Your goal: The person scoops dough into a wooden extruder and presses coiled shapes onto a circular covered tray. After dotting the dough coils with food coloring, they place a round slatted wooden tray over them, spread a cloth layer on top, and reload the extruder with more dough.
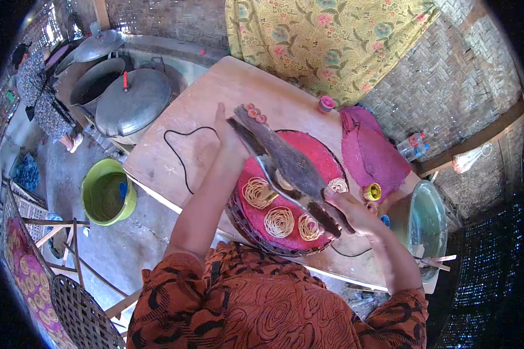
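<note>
And here we are above the bench (pixel 183 110), both arms reaching out over it; the left hand (pixel 232 138) is curled round the far end of a long, dark press (pixel 300 161), fingertips wrapped over the top and thumb standing up free; the right hand (pixel 355 214) is closed round the near end, thumb laid along the upper face; neither hand is spread, and both have hold of the same tool! The press slants between them, its two halves lying nearly together; gripping it at the ends probably gives the most leverage, and a hand at each end likely steadies that slant; whether anything is coming out underneath, I cannot tell.

Directly below the hands sits the round tray (pixel 261 247), lined with pink cloth (pixel 320 152); between the two hands and nearer the body lie pale strand nests (pixel 279 222), coiled and set apart, perhaps so they do not stick; one more peeps out just beyond the right hand; the tray seems set there so the tool stays over it.

Just past the right hand stands a small yellow pot (pixel 372 192), with a folded magenta cloth (pixel 375 148) farther beyond; a black cable (pixel 183 157) loops across the wood, left of the left hand.
</note>
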`<state>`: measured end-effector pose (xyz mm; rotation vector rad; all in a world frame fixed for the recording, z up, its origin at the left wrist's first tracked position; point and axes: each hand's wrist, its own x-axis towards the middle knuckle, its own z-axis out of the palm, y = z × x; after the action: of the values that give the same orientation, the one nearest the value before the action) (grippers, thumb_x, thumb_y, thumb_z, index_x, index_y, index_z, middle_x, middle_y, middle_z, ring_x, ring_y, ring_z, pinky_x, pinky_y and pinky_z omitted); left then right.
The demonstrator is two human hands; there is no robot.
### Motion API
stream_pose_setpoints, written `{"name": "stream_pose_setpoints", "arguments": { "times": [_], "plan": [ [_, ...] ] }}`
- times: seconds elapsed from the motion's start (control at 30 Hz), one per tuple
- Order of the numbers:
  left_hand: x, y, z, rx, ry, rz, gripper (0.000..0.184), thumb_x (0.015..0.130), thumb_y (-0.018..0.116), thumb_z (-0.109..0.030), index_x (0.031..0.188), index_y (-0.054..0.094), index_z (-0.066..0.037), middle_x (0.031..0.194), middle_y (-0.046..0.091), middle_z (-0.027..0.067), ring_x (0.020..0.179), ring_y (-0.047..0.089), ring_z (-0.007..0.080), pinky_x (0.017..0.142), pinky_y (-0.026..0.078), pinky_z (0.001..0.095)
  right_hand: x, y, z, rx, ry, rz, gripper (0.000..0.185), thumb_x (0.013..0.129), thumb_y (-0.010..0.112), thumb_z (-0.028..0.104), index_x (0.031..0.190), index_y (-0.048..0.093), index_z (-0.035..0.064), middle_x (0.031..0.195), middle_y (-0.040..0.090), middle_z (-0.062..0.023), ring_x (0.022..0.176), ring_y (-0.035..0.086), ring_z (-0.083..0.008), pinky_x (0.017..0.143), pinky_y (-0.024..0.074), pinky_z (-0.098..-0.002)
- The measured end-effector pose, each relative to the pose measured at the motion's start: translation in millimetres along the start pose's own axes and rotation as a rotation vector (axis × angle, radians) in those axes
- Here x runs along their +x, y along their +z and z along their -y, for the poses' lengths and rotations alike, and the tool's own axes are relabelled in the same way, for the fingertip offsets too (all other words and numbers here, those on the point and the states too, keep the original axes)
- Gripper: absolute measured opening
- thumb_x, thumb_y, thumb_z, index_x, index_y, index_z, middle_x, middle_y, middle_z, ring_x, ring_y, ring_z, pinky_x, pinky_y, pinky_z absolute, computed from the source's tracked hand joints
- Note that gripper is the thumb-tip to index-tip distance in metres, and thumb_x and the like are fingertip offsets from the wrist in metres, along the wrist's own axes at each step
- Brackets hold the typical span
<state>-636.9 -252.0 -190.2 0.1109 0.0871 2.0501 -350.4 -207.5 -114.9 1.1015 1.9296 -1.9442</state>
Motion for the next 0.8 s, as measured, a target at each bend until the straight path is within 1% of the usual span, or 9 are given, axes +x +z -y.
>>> {"name": "stream_pose_setpoints", "arguments": {
  "times": [0.23, 0.3, 0.33, 0.37, 0.47, 0.57, 0.6, 0.7, 0.8],
  "plan": [
    [28, -27, -3, 0.020, -0.048, 0.022, 0.055, 0.087, 0.034, -0.061, 0.072, 0.047, -0.010, 0.064, 0.048, 0.0035, 0.062, 0.049, 0.0192, 0.063, 0.039, 0.0355, 48, -9, -29, -0.091, -0.036, -0.032, 0.060, 0.091, 0.044, 0.058, 0.095, 0.060, 0.0003, 0.068, 0.062, -0.0082, 0.053, 0.061, -0.0156, 0.047, 0.0484, -0.0273],
    [32, -11, -10, 0.057, -0.035, 0.031, 0.056, 0.087, 0.035, -0.062, 0.072, 0.047, -0.010, 0.063, 0.048, 0.0036, 0.062, 0.049, 0.0193, 0.063, 0.039, 0.0354, 56, -6, -25, 0.087, -0.070, 0.019, 0.057, 0.091, 0.043, 0.057, 0.101, 0.057, 0.0026, 0.072, 0.063, -0.0094, 0.057, 0.061, -0.0159, 0.052, 0.0502, -0.0282],
    [36, 0, -13, 0.069, -0.002, 0.030, 0.055, 0.087, 0.035, -0.061, 0.071, 0.047, -0.010, 0.062, 0.047, 0.0033, 0.061, 0.048, 0.0193, 0.064, 0.039, 0.0350, 57, -9, -20, 0.258, 0.033, 0.103, 0.057, 0.092, 0.039, 0.059, 0.103, 0.054, 0.0053, 0.075, 0.062, -0.0096, 0.060, 0.059, -0.0159, 0.055, 0.0494, -0.0287],
    [41, 8, -16, 0.081, 0.031, 0.028, 0.055, 0.087, 0.035, -0.061, 0.070, 0.047, -0.010, 0.062, 0.046, 0.0029, 0.060, 0.048, 0.0192, 0.064, 0.040, 0.0347, 57, -13, -10, 0.257, 0.033, 0.105, 0.057, 0.092, 0.039, 0.059, 0.103, 0.054, 0.0053, 0.075, 0.062, -0.0096, 0.060, 0.059, -0.0159, 0.055, 0.0494, -0.0287],
    [67, -8, -23, 0.073, 0.061, 0.093, 0.058, 0.087, 0.028, -0.064, 0.074, 0.046, -0.010, 0.063, 0.047, 0.0042, 0.062, 0.048, 0.0213, 0.068, 0.040, 0.0360, 56, -20, 24, 0.147, 0.059, 0.138, 0.063, 0.089, 0.033, 0.067, 0.093, 0.054, 0.0071, 0.069, 0.058, -0.0067, 0.055, 0.055, -0.0156, 0.048, 0.0434, -0.0286],
    [86, -29, -21, 0.009, 0.038, 0.065, 0.059, 0.088, 0.025, -0.063, 0.073, 0.046, -0.010, 0.062, 0.046, 0.0038, 0.060, 0.047, 0.0208, 0.066, 0.040, 0.0360, 66, -29, 44, -0.008, 0.124, 0.058, 0.065, 0.087, 0.035, 0.069, 0.087, 0.054, 0.0072, 0.067, 0.056, -0.0063, 0.053, 0.054, -0.0152, 0.046, 0.0427, -0.0290],
    [92, -34, -23, 0.008, 0.040, 0.067, 0.059, 0.088, 0.025, -0.063, 0.073, 0.046, -0.010, 0.062, 0.046, 0.0038, 0.060, 0.047, 0.0208, 0.066, 0.040, 0.0360, 77, -34, 42, 0.036, 0.104, 0.088, 0.067, 0.086, 0.035, 0.070, 0.082, 0.055, 0.0068, 0.064, 0.056, -0.0065, 0.050, 0.054, -0.0149, 0.043, 0.0422, -0.0286],
    [102, -35, -36, -0.004, 0.071, 0.107, 0.060, 0.088, 0.023, -0.063, 0.072, 0.047, -0.010, 0.060, 0.045, 0.0035, 0.059, 0.046, 0.0205, 0.065, 0.040, 0.0363, 95, -32, 45, -0.125, 0.023, -0.040, 0.068, 0.086, 0.036, 0.070, 0.081, 0.056, 0.0059, 0.062, 0.056, -0.0060, 0.048, 0.054, -0.0147, 0.042, 0.0418, -0.0273],
    [99, -17, -48, 0.027, 0.075, 0.090, 0.061, 0.088, 0.021, -0.063, 0.071, 0.046, -0.011, 0.059, 0.044, 0.0035, 0.057, 0.046, 0.0206, 0.063, 0.039, 0.0368, 95, -32, 46, -0.080, 0.019, 0.007, 0.068, 0.086, 0.036, 0.070, 0.082, 0.056, 0.0050, 0.061, 0.056, -0.0059, 0.047, 0.054, -0.0149, 0.041, 0.0427, -0.0269]
  ]
}}
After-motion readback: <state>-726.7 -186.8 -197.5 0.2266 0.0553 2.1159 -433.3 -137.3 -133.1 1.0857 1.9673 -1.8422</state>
